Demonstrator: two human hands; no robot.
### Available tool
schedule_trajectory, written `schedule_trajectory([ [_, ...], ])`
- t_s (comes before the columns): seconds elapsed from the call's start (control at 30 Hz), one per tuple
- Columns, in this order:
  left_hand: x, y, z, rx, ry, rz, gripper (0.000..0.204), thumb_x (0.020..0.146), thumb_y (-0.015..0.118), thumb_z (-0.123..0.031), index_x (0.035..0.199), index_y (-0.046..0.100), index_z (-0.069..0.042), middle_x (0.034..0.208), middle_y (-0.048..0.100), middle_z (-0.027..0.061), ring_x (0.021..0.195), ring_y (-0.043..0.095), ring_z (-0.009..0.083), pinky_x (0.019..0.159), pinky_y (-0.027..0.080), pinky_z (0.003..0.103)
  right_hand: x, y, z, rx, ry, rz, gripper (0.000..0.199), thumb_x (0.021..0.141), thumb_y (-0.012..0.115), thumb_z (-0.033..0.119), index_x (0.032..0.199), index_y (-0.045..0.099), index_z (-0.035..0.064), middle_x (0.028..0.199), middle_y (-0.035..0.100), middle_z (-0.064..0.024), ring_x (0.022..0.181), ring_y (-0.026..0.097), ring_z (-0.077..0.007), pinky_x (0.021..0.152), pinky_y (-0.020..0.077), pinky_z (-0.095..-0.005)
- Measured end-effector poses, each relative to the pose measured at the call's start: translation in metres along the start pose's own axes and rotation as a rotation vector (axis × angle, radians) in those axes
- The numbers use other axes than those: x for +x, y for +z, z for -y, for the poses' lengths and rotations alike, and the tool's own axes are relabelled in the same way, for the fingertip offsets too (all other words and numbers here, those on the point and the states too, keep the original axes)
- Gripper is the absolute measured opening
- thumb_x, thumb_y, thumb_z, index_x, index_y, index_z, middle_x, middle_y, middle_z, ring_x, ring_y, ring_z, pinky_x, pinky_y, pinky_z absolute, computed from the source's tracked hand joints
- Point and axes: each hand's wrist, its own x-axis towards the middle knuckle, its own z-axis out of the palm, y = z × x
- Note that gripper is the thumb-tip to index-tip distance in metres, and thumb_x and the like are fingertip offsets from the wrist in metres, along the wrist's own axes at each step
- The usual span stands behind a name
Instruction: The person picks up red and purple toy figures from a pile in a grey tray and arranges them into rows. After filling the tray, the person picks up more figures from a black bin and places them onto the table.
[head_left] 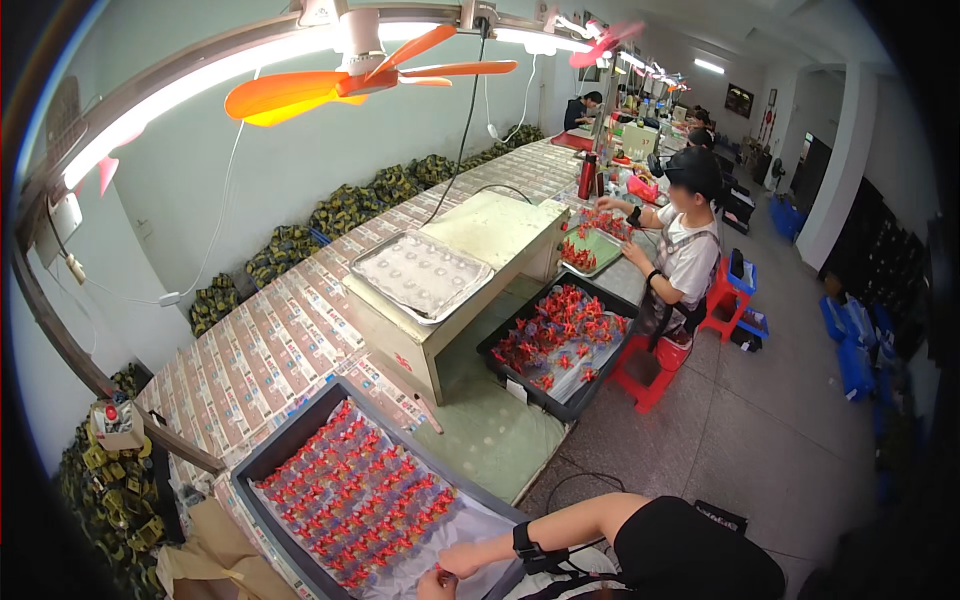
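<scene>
We see our right hand and left hand meet at the near edge of the dark tray, fingers pinched narrowly on one small red piece — though whether either truly grips it we cannot tell. The clear plastic sheet lies beneath both hands; rows of red pieces sit just beyond — best lifted singly, gently.

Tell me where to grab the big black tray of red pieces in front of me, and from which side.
Probably grip the black tray by its raised rim, one hand on each long side, coming from the near end where both hands already are. It is wide, shallow and loaded with loose red pieces on a clear plastic sheet, so a level two-handed lift seems safest.
</scene>
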Motion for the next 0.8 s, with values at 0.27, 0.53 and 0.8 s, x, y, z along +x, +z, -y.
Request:
schedule_trajectory([
  [0.27,-0.001,0.02,0.051,-0.14,-0.026,-0.114,0.019,0.078,0.061,-0.014,0.089,0.059,0.001,0.08,0.062,0.0186,0.074,0.059,0.0307,0.067,0.045,0.035,0.004,0.006,-0.011,0.165,-0.059,0.032,0.021,0.058,0.061,0.008,0.079,0.059,0.0023,0.082,0.056,-0.0191,0.08,0.055,-0.0349,0.068,0.0439,-0.0428],
  [0.53,-0.005,0.018,0.064,-0.008,-0.149,-0.094,0.04,0.08,0.057,-0.037,0.096,0.057,0.0,0.091,0.06,0.0227,0.085,0.057,0.0376,0.074,0.044,0.041,-0.011,-0.024,-0.029,0.151,0.019,0.109,0.021,0.058,0.06,0.007,0.078,0.056,0.0027,0.081,0.055,-0.0174,0.079,0.053,-0.0328,0.069,0.0428,-0.0406],
  [0.8,-0.002,0.007,0.037,-0.012,-0.165,-0.029,0.036,0.078,0.06,-0.032,0.093,0.057,0.001,0.084,0.061,0.0225,0.082,0.058,0.0374,0.07,0.045,0.041,-0.016,-0.034,-0.03,0.206,0.059,0.099,0.019,0.061,0.06,0.009,0.079,0.057,0.0043,0.086,0.054,-0.0167,0.083,0.052,-0.0323,0.072,0.0428,-0.0399],
])
